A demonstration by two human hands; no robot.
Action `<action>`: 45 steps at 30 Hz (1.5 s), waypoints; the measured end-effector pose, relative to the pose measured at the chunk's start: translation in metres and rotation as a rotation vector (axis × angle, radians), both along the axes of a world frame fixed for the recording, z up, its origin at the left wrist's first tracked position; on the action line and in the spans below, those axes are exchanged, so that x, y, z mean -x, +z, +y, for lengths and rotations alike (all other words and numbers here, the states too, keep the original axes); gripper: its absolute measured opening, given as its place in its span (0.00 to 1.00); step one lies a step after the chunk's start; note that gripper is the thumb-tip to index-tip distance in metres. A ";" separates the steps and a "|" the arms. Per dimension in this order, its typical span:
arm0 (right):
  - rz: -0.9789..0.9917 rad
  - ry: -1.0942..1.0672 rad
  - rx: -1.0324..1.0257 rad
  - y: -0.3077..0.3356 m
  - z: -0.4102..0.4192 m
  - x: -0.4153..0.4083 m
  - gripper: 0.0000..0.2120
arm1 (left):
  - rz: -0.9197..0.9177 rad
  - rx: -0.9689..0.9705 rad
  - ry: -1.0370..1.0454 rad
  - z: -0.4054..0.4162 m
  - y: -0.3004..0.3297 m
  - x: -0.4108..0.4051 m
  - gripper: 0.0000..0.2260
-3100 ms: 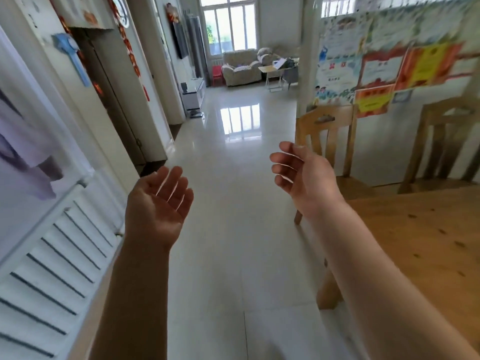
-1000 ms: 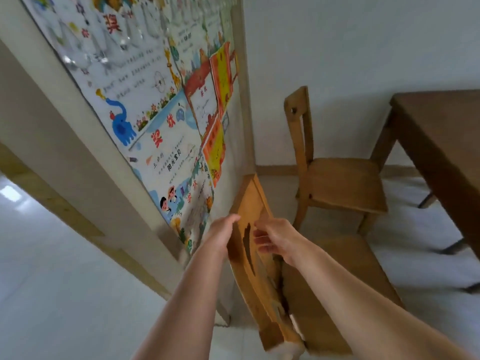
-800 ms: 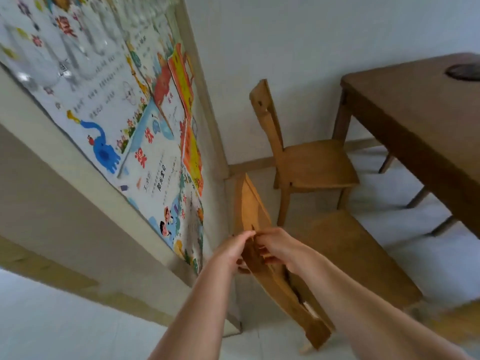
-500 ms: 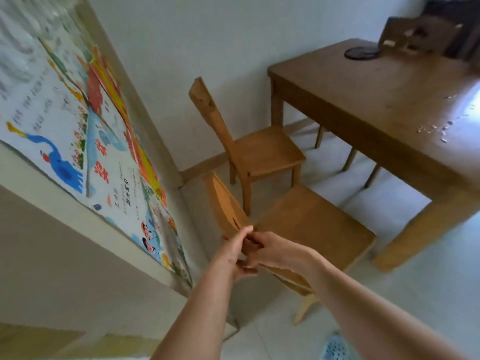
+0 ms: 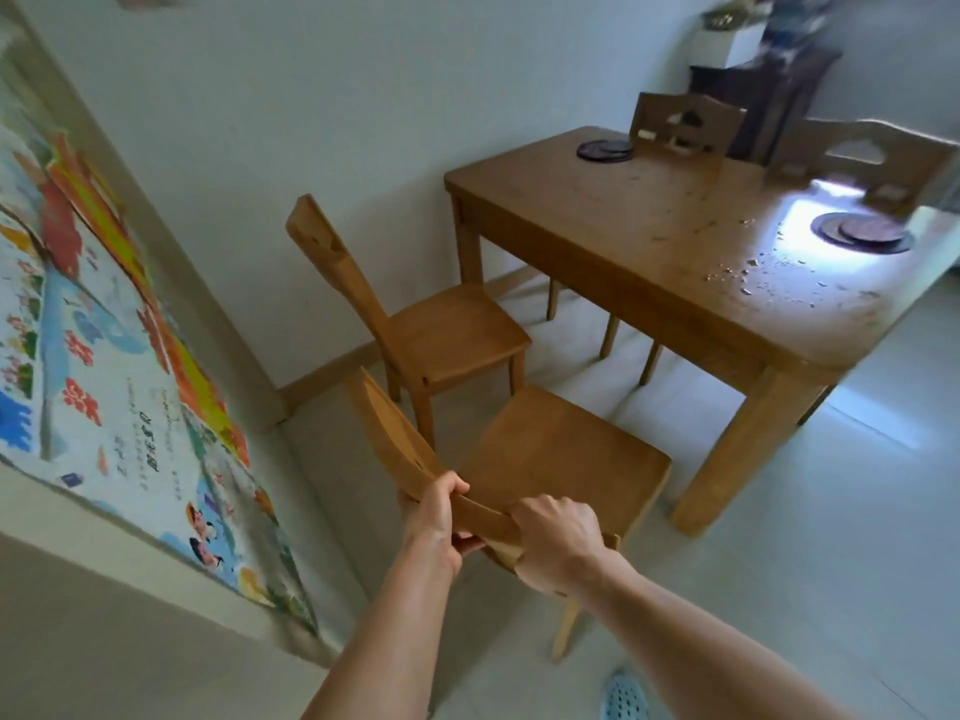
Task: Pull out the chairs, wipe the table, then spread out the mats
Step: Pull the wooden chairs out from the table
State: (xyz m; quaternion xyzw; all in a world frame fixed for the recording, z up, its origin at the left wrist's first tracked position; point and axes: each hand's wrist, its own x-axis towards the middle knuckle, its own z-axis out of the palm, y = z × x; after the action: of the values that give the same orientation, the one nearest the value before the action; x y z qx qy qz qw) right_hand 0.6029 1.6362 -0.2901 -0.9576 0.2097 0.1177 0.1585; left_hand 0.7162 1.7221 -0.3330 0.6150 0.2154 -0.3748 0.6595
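Note:
My left hand (image 5: 435,517) and my right hand (image 5: 558,542) both grip the top rail of the near wooden chair (image 5: 550,454), which stands clear of the table. A second wooden chair (image 5: 447,330) stands behind it near the wall, also away from the table. The wooden table (image 5: 649,241) carries scattered crumbs (image 5: 748,267) and two stacks of dark round mats: one at the far corner (image 5: 605,149), one at the right (image 5: 865,232). Two more chairs (image 5: 685,124) (image 5: 862,158) are tucked at the table's far side.
A partition with colourful posters (image 5: 104,330) runs along the left, close to the chairs. A dark cabinet (image 5: 763,90) stands in the far corner. Light tiled floor (image 5: 831,511) opens to the right of the near chair. A blue slipper (image 5: 626,696) shows at the bottom edge.
Both hands went from empty in the hallway to gripping the near chair's back. The view has swung right, bringing the table, its crumbs and mats into sight.

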 end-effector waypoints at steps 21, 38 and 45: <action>-0.029 -0.066 0.052 0.000 -0.234 -0.038 0.10 | -0.018 0.026 -0.071 -0.239 0.006 -0.040 0.28; -0.002 -0.182 0.040 0.005 -0.361 -0.074 0.10 | 0.011 -0.003 -0.212 -0.383 0.003 -0.084 0.20; 0.011 -0.281 0.059 0.007 -0.398 -0.083 0.12 | 0.055 0.019 -0.316 -0.432 0.008 -0.100 0.25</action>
State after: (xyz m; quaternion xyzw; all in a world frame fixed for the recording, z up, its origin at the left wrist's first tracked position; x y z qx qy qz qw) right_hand 0.6859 1.2380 -0.2828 -0.9224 0.3460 0.0932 0.1439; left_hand 0.8158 1.2901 -0.3249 0.6243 0.1307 -0.4926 0.5921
